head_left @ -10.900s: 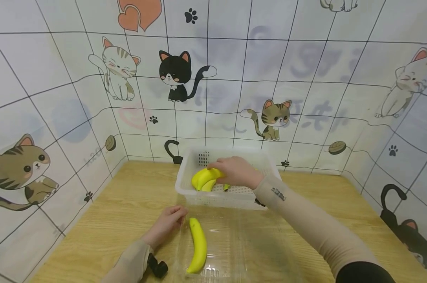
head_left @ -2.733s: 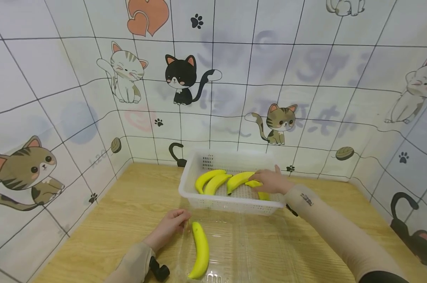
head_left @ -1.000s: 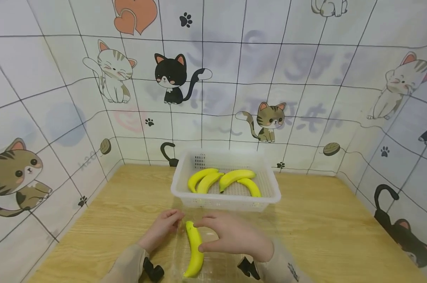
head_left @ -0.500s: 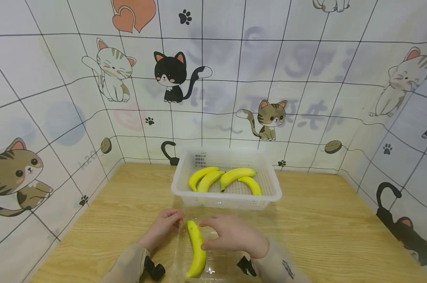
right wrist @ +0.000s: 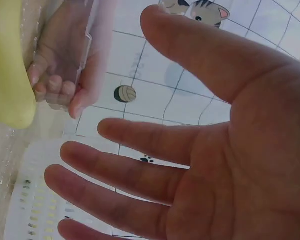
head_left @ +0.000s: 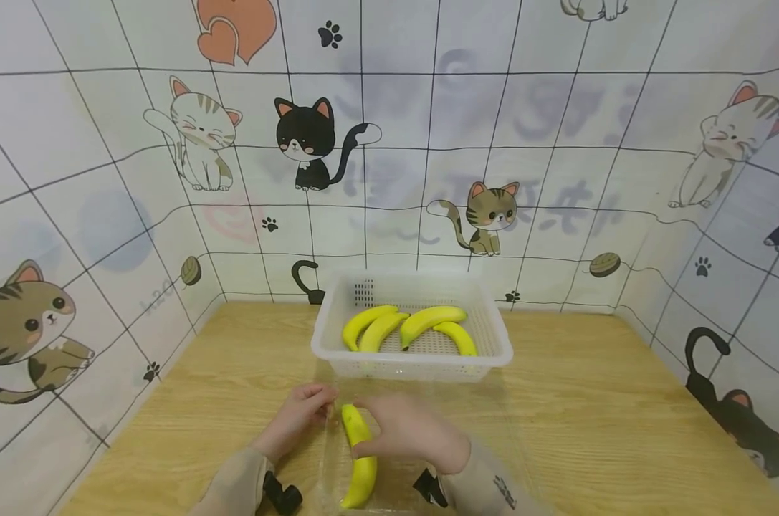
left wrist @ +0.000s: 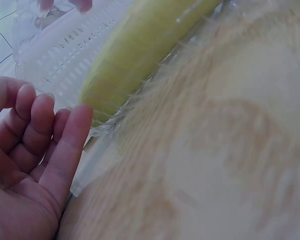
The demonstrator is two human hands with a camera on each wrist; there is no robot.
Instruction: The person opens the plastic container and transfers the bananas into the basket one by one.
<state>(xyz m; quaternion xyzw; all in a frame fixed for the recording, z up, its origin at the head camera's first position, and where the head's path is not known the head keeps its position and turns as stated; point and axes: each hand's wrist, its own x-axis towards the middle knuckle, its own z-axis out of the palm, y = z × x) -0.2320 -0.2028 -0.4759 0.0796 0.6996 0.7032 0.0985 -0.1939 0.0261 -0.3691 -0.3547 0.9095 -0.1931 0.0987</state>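
A single yellow banana [head_left: 362, 476] lies lengthwise in a clear plastic box [head_left: 394, 491] at the front of the table. At the box's far left corner, my left hand [head_left: 297, 414] pinches its thin edge; the left wrist view has these fingers [left wrist: 42, 120] curled at the clear wall, with the banana showing through. My right hand [head_left: 415, 433] hovers above the box beside the banana, thumb and forefinger spread and overlapping it in the head view. Seen from the right wrist, that palm is empty, its fingers [right wrist: 125, 172] spread and straight.
Behind the box stands a white perforated plastic basket [head_left: 408, 362] with several bananas [head_left: 433, 320] inside, close to the back wall [head_left: 389, 165]. Cat drawings decorate the walls. Bare wooden tabletop [head_left: 595, 401] extends on both sides.
My right hand was rearranging bananas in the basket; it has left them spread there and come down over the box, then drifted slightly left. My left hand stays at the box's corner.
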